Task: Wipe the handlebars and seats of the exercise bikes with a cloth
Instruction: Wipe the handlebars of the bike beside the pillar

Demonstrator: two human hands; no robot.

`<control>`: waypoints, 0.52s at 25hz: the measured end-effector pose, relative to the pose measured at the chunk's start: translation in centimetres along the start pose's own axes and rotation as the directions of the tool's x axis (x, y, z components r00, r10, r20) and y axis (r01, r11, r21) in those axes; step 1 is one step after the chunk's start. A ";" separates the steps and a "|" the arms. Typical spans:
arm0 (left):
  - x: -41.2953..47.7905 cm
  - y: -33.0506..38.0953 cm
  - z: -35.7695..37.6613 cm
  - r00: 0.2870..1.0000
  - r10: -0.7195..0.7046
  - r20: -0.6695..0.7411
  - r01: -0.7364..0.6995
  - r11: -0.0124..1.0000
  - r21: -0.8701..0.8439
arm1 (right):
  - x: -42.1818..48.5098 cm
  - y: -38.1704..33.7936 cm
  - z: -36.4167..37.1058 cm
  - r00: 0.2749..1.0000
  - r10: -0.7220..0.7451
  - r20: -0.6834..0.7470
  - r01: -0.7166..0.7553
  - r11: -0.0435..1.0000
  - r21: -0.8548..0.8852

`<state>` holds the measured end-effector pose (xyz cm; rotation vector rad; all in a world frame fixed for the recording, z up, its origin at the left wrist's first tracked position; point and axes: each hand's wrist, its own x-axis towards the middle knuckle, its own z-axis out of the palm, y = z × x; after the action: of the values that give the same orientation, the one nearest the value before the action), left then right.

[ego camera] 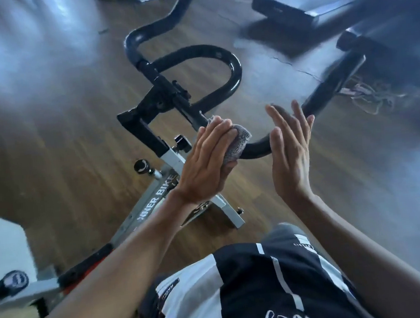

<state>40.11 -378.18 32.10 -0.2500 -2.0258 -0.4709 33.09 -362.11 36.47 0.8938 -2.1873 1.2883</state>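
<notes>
While the left hand (204, 167) is pressing a grey cloth (240, 141) against the handlebar (258, 149), its fingers (215, 135) are lying straight. The right hand (290, 151) is hovering open beside it.

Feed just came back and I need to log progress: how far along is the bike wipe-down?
Done: nothing can be confirmed clean from this view. In hand: the left hand presses the grey cloth against the near bend of the handlebar; the right hand is open beside it. Left: likely the rest of the bar, and the seat, which is out of view.
</notes>
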 end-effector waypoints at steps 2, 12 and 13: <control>0.2 -1.8 -0.6 0.998 0.059 0.021 -0.057 0.997 -0.059 | -0.1 -0.1 0.3 0.999 0.039 -0.032 -0.040 0.999 -0.031; 4.5 -2.3 -5.9 0.925 -0.031 0.379 0.079 0.991 -0.111 | 0.2 -3.8 -0.7 0.944 0.318 0.086 -0.298 0.936 -0.187; 5.1 -2.0 -6.1 0.912 -0.074 0.404 0.119 0.989 -0.089 | 0.4 -4.1 -0.8 0.931 0.346 0.115 -0.322 0.928 -0.186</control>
<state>41.76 -382.68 38.75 -0.3375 -2.4236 -0.6382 35.84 -362.95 39.52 0.5813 -2.6058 1.1956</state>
